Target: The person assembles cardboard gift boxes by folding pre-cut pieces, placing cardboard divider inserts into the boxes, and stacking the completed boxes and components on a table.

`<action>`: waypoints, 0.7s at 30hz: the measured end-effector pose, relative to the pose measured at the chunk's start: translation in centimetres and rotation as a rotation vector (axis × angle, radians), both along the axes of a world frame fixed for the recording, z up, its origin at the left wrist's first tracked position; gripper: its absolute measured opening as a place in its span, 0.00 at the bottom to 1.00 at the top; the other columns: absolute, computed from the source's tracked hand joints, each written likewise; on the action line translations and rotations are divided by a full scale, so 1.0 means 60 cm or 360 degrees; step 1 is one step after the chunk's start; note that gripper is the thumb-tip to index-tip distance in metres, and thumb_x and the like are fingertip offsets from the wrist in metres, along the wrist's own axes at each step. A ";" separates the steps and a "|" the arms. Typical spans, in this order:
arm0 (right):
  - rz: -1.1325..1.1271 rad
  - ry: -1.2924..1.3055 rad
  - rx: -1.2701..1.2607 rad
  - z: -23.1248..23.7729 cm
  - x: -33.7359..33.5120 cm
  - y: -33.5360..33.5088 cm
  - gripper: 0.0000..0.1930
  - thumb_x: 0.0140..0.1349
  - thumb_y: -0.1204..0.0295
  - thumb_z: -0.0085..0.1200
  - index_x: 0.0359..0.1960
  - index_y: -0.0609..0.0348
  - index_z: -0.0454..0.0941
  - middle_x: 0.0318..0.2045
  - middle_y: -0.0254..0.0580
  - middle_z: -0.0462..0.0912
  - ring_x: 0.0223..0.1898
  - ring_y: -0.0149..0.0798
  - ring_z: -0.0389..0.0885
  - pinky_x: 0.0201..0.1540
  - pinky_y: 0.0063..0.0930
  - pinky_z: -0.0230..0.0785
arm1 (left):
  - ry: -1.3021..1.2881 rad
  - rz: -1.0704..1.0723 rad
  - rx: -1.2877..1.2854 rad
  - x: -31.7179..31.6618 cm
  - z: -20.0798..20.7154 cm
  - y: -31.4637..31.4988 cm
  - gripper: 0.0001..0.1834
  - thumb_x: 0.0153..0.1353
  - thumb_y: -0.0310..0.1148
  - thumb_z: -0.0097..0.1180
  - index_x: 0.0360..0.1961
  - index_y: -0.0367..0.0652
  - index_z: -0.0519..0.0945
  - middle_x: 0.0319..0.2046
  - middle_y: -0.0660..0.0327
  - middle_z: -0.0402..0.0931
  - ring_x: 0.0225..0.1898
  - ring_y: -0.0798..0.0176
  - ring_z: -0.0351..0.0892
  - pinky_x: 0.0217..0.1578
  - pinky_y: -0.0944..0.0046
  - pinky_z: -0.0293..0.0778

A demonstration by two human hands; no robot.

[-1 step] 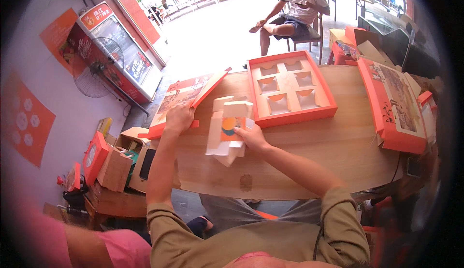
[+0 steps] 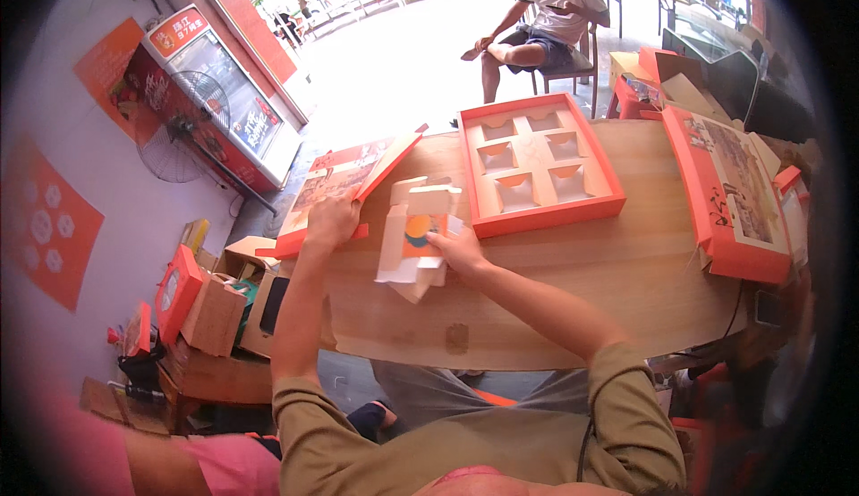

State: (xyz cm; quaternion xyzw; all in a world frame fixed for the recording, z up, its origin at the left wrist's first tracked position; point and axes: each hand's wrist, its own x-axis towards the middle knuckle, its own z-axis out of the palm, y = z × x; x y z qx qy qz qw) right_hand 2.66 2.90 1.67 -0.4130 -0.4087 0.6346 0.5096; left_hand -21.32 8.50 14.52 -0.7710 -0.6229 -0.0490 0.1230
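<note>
My right hand (image 2: 461, 250) grips a small bunch of cream card cartons (image 2: 420, 232), which look flat or partly folded. An orange and blue print shows on the top one, and my thumb rests over it. My left hand (image 2: 333, 220) is closed at the near edge of a red printed gift-box lid (image 2: 344, 172), with its fingertips partly hidden. The lid's red side flap sticks up to the right. Just beyond my right hand lies an open red gift box (image 2: 548, 220), whose cream insert has several recesses.
The wooden table (image 2: 555, 290) has a curved near edge. Another printed red gift box (image 2: 729, 196) leans at its right end. Cardboard boxes (image 2: 213, 313) crowd a low stand on the left, below a fan (image 2: 179, 129). A seated person (image 2: 555, 13) is across the table; a pink sleeve (image 2: 233, 460) shows at lower left.
My right hand and the cartons have shifted slightly left. My left hand stays at the lid's edge.
</note>
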 end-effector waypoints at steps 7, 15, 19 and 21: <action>-0.0050 -0.0158 0.0036 -0.029 -0.148 0.158 0.27 0.63 0.62 0.67 0.59 0.66 0.75 0.53 0.43 0.84 0.50 0.35 0.84 0.53 0.35 0.78 | 0.0033 0.0013 -0.0034 0.042 -0.025 -0.021 0.25 0.70 0.46 0.48 0.63 0.49 0.78 0.33 0.42 0.85 0.38 0.39 0.87 0.43 0.41 0.81; 0.0272 -0.0246 0.0338 0.026 -0.078 0.117 0.35 0.63 0.60 0.64 0.65 0.71 0.67 0.59 0.57 0.79 0.58 0.44 0.81 0.59 0.36 0.75 | -0.0014 -0.0040 0.0019 0.045 -0.080 -0.032 0.29 0.65 0.52 0.54 0.63 0.48 0.77 0.35 0.43 0.86 0.37 0.38 0.87 0.39 0.42 0.81; 0.0460 -0.0662 0.0699 -0.008 0.045 0.032 0.31 0.65 0.66 0.62 0.66 0.69 0.68 0.62 0.57 0.76 0.60 0.46 0.80 0.61 0.35 0.74 | 0.0163 -0.0205 0.0056 0.046 -0.147 -0.035 0.38 0.61 0.59 0.58 0.66 0.46 0.74 0.44 0.43 0.84 0.45 0.41 0.84 0.47 0.46 0.79; 0.0428 -0.0995 0.1125 0.038 0.129 -0.028 0.29 0.62 0.68 0.63 0.65 0.60 0.73 0.60 0.52 0.78 0.57 0.50 0.82 0.59 0.37 0.75 | 0.0288 -0.0080 0.0012 0.050 -0.157 -0.049 0.40 0.60 0.60 0.59 0.67 0.45 0.73 0.47 0.41 0.82 0.49 0.41 0.83 0.50 0.45 0.78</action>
